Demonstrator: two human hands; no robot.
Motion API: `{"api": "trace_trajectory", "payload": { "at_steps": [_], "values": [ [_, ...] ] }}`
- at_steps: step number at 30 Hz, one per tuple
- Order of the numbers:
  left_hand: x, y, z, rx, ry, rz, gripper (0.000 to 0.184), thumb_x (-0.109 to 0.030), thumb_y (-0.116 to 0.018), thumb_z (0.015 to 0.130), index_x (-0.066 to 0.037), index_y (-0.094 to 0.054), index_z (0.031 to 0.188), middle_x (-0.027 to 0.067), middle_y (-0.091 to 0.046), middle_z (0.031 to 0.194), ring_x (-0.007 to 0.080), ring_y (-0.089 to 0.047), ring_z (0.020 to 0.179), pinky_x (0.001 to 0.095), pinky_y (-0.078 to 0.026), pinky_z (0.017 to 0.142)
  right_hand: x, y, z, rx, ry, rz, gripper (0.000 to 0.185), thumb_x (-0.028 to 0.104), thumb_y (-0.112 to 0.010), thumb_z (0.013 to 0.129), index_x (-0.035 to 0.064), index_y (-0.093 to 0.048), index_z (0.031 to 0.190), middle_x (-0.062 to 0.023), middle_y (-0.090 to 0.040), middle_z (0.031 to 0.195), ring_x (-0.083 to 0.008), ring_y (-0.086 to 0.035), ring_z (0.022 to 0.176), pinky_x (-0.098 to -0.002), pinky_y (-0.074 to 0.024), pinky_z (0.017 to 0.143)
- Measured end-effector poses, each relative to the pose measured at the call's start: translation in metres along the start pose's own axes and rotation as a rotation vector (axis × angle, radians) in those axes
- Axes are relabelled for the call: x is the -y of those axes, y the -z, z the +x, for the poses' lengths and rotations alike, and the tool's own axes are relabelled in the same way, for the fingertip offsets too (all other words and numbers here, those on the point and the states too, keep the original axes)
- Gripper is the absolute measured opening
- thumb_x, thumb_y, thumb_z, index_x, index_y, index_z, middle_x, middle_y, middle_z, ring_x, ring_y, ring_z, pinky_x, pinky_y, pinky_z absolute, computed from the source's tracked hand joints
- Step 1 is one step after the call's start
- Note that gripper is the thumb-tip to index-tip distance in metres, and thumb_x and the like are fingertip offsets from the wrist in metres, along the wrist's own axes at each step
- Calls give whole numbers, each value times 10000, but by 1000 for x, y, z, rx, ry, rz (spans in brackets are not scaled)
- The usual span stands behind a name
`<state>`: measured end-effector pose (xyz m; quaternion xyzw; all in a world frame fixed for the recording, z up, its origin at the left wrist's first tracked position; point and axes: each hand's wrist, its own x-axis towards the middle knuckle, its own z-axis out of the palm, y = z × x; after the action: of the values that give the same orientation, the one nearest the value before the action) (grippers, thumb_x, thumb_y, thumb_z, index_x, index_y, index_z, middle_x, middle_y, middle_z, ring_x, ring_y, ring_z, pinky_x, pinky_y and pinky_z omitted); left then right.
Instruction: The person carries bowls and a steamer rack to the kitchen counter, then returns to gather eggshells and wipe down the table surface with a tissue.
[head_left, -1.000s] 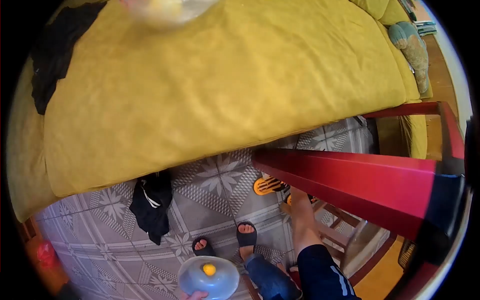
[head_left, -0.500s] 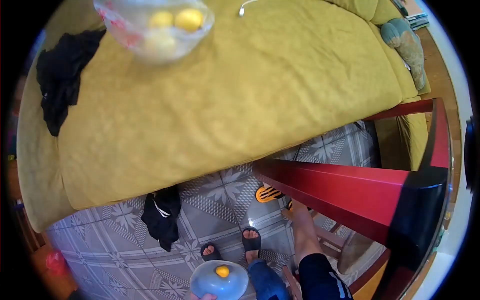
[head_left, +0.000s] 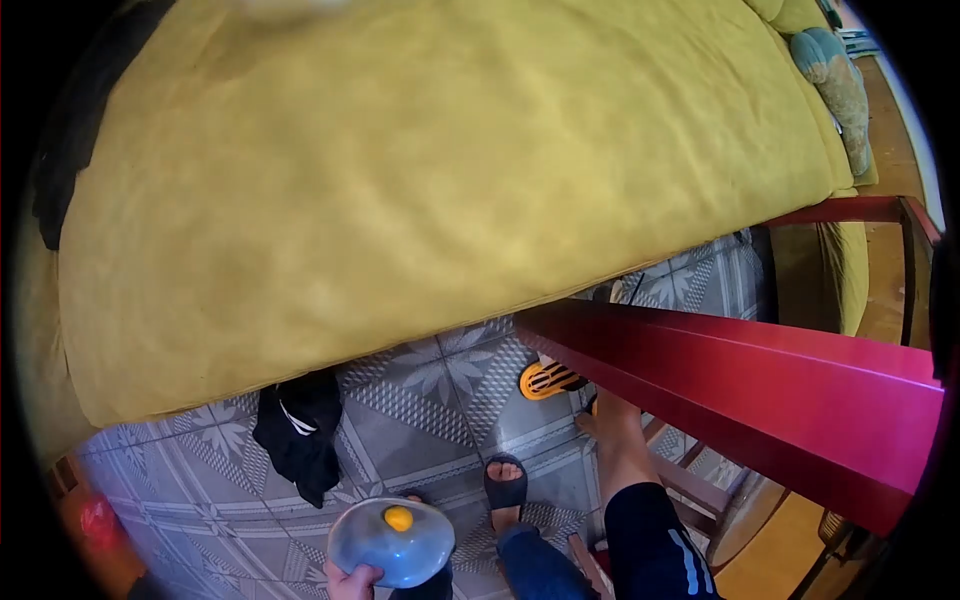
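Observation:
My left hand [head_left: 354,581] is closed on the near left rim of a pale, bluish bowl [head_left: 415,565], low in the view, with the thumb over the edge. A single small yellow-orange round thing [head_left: 398,517], which looks like a fruit, lies in the bowl. The bowl is held above the tiled floor, over my feet. My right hand is out of view.
A large mustard-yellow sofa [head_left: 430,200] fills the upper view. A red wooden beam [head_left: 740,390] juts in from the right. Dark cloth [head_left: 300,435] lies on the floor. Another person's bare leg [head_left: 622,450] and orange sandal [head_left: 548,380] are beside me.
The bowl has moved left and slightly up, and more of my left hand shows. As the view shifted, the plastic bag of yellow fruit on the sofa has almost left the top edge.

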<state>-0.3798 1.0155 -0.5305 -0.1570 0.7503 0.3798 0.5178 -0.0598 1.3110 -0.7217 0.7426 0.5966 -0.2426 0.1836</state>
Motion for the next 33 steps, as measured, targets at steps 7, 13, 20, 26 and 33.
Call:
{"api": "trace_trajectory", "payload": {
  "at_steps": [7,13,20,26,33],
  "values": [
    [-6,2,-52,130,11,110,452,16,-513,694,26,-497,1146,87,-579,1002,181,-562,878,293,-458,771,-14,-4,-17,-63,-137,229,568,363,-668,745,-3,-501,1146,-171,-551,1126,-286,-548,982,-420,-434,839],
    [-78,3,-162,405,2,59,521,34,-466,672,18,-477,1193,89,-571,1080,176,-546,981,286,-441,826,-52,-64,-83,-259,-503,856,544,355,-664,750,-10,-516,1125,-174,-572,1095,-291,-575,940,-427,-462,804],
    [-113,43,-290,551,-200,-174,582,15,-444,697,13,-406,1278,104,-528,1183,198,-515,1078,303,-421,897,25,104,-411,466,-386,1079,182,205,-563,822,33,-622,825,-51,-546,646,-117,-506,488,-269,-353,390],
    [-184,91,-421,598,-258,-86,587,55,-501,583,29,-474,1169,89,-578,1029,177,-558,946,266,-448,800,59,317,-532,1063,-8,1260,194,300,-511,900,119,-532,832,47,-395,557,-60,-326,406,-226,-252,364],
    [-214,112,-507,829,-275,-12,523,86,-501,604,32,-491,1124,81,-578,999,160,-568,910,267,-468,776,40,392,-570,1361,332,1196,115,208,-523,864,97,-549,848,29,-475,563,-62,-396,423,-203,-285,385]
  ]
}}
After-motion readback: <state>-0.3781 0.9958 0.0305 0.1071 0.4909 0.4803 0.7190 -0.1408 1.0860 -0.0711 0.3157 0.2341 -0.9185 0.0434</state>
